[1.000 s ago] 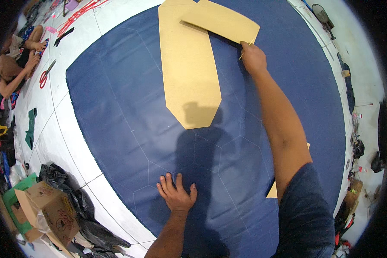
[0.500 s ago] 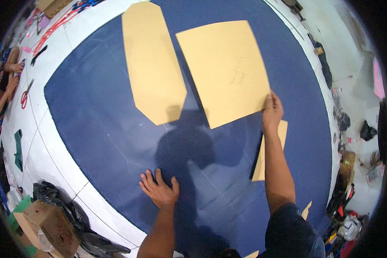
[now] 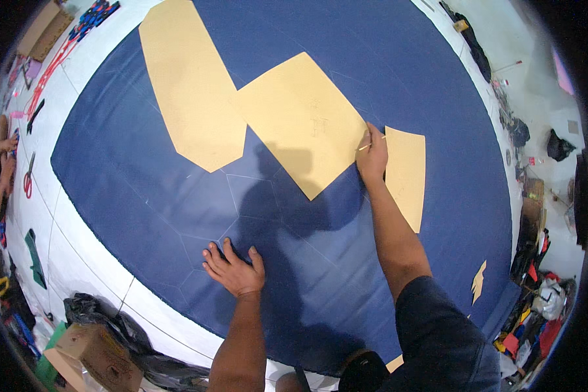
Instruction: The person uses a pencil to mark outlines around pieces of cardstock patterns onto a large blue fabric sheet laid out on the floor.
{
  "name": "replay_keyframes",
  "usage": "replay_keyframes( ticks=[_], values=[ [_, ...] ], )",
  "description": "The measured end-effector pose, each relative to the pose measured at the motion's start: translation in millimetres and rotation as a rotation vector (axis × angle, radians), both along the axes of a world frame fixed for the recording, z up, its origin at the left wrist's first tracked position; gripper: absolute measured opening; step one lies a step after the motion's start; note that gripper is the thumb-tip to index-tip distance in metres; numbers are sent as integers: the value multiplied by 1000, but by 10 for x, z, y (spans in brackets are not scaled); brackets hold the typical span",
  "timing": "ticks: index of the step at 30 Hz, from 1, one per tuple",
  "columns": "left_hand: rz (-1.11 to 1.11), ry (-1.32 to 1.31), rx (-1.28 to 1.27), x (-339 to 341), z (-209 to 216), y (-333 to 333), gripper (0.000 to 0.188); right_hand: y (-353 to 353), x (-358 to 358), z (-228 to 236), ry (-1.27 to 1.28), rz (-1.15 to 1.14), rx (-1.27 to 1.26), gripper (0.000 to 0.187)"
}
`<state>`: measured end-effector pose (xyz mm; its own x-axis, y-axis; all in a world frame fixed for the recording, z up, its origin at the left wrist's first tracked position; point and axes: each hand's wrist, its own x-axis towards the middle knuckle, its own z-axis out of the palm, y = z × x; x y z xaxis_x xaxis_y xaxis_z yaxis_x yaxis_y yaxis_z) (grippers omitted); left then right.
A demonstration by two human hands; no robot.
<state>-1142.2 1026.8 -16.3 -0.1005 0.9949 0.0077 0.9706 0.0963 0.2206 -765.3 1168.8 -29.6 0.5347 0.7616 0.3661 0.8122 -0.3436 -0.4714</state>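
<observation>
A wide dark blue sheet [image 3: 144, 189], marked with thin pale lines, spreads beneath both hands. My left hand [image 3: 237, 269] lies flat on it, fingers spread, holding nothing. At the right edge of a tan four-sided card panel [image 3: 294, 124], my right hand [image 3: 374, 155] is closed, with a slim pale stick [image 3: 366, 147] poking out of it; its exact kind is unclear. Whether the fingers also pinch the panel's edge is partly hidden. The panel's left corner meets a long tan card piece [image 3: 193, 98] with cut corners. Beside my right forearm is a narrower tan piece [image 3: 406, 173].
Red-handled scissors [image 3: 28, 176] and a green scrap [image 3: 35, 258] are on the white floor at left, near another person's hands [image 3: 5, 157]. A cardboard box [image 3: 101, 359] and black plastic [image 3: 170, 372] sit lower left. Clutter [image 3: 545, 300] lines the right side.
My right hand has moved left and the four-sided panel has turned, its left corner now against the long piece. The pale stick has come into sight. My left hand stays spread on the sheet.
</observation>
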Motion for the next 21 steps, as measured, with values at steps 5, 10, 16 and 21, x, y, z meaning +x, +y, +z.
replay_keyframes(
  ticks=[5, 10, 16, 21],
  values=[
    [6, 14, -6, -1, -14, -12, 66, 51, 91, 97, 21, 98, -117, 24],
    [6, 25, -21, 23, -9, -9, 67, 312, 260, 246, -55, 266, -161, 27],
    [11, 35, -15, -24, -58, -14, 66, 854, 80, 551, -128, 433, -331, 29],
    [-5, 36, 13, 53, -37, -5, 66, 1083, 18, 551, -268, 495, -73, 31]
  ],
)
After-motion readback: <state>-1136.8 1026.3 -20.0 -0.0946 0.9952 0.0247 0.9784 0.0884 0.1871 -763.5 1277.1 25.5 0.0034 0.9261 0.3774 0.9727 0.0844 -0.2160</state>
